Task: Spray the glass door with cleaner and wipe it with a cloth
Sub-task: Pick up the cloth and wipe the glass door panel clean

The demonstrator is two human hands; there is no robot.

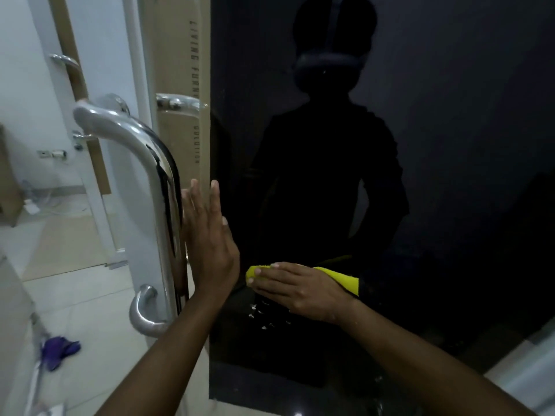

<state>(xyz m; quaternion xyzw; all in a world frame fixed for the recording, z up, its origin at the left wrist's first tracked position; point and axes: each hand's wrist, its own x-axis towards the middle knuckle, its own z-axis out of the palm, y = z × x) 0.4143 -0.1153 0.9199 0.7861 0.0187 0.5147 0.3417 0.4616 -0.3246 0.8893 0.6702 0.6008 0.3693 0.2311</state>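
Right fingers (270, 284) straight and together, pressed flat over the yellow cloth (339, 278), holding it against the lower part of the dark glass door (450, 130); right hand (303, 291) covers most of the cloth; left fingers (198, 202) straight, slightly apart, left hand (210, 244) flat on the glass just beside the steel pull handle (150, 163); white droplets (264, 313) on the glass below the cloth; cardboard box (180, 70) behind the door; purple object (60, 351) on the tiled floor (99, 310), lower left.

The pale tiled floor (90, 310) carries a crumpled purple bundle (60, 349) and, farther off, a cardboard box (7, 187).
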